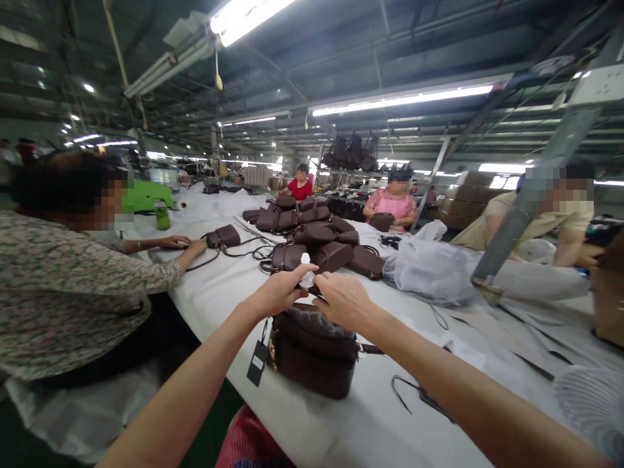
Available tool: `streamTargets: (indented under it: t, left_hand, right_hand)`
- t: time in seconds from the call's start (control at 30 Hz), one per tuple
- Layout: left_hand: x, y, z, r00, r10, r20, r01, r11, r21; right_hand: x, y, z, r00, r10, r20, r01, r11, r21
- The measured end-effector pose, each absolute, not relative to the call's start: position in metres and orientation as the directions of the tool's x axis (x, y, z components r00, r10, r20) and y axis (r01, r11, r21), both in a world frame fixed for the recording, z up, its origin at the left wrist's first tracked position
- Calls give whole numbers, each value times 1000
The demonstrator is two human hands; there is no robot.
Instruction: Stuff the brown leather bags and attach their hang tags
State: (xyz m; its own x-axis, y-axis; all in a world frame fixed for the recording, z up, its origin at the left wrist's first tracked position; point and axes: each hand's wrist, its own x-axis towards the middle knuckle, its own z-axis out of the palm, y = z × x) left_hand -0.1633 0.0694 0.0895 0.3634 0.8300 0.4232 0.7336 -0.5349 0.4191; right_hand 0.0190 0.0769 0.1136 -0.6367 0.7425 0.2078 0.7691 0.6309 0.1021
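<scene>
A dark brown handbag (312,361) stands on the white-covered table just below my hands, its top seeming open. A black hang tag (257,363) dangles at its left side. Above the bag, my left hand (279,290) is closed, with a small white piece (306,278) between thumb and fingers, its narrow tip pointing up. My right hand (345,300) meets it from the right, fingers pinched close to the white piece. What the right fingers hold is hidden; something dark shows between the two hands.
Beyond my hands lies a heap of brown handbags (316,237). Crumpled clear plastic bags (429,270) and a slanted metal post (531,195) are at right. A co-worker's hands (188,246) touch a bag (223,236) at left. A loose tag with cord (433,403) lies right.
</scene>
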Motion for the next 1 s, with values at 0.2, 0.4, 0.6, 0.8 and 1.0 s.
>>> streamTargets:
  t: [0.2, 0.4, 0.6, 0.8, 1.0]
  left_hand:
    - [-161, 19, 62, 7, 566, 825, 780, -520, 350]
    - [-136, 2, 28, 308, 812, 496, 824, -488, 287]
    - [-121, 11, 19, 263, 860, 438, 887, -394, 240]
    - [-120, 5, -17, 281, 564, 777, 862, -505, 55]
    - [-115, 1, -33, 237, 427, 873, 852, -523, 24]
  right_hand:
    - [22, 89, 111, -655, 735, 176, 694, 677, -244]
    - [33, 87, 105, -662, 750, -1, 555, 488, -674]
    - [43, 85, 98, -665, 747, -3, 415, 366, -833]
    - [43, 83, 89, -621, 777, -103, 371, 175, -912]
    - [45, 75, 88, -629, 759, -167, 320, 56, -946]
